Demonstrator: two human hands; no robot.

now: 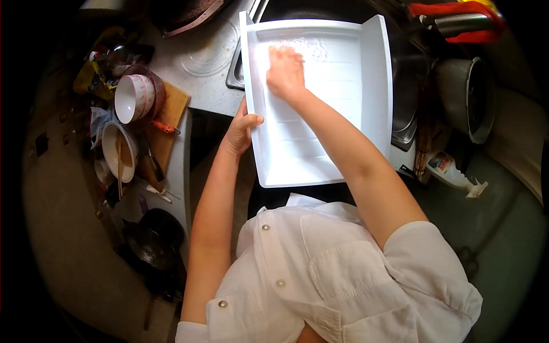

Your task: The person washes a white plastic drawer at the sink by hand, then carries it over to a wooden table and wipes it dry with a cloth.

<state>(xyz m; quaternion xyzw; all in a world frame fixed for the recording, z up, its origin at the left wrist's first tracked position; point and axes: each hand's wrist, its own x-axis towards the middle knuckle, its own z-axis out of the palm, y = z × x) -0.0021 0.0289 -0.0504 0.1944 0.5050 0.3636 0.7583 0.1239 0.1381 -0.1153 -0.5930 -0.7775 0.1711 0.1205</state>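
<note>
A white plastic fridge drawer [376,86] is tilted over the sink, its wet inside facing me. My left hand [242,128] grips its left wall, with the thumb over the rim and the other fingers hidden behind. Inside the drawer, my right hand [285,71] presses bent, closed fingers against the bottom near the far left corner. Whatever may be under those fingers is hidden. Water glistens on the plastic beside them.
Stacked bowls [132,98] and a wooden board [170,123] crowd the left counter. Below sits a black pot [155,237]. On the right are a large metal pot [466,100], a spray bottle [449,170] and a red-handled item [463,24]. The dark sink [403,86] lies behind the drawer.
</note>
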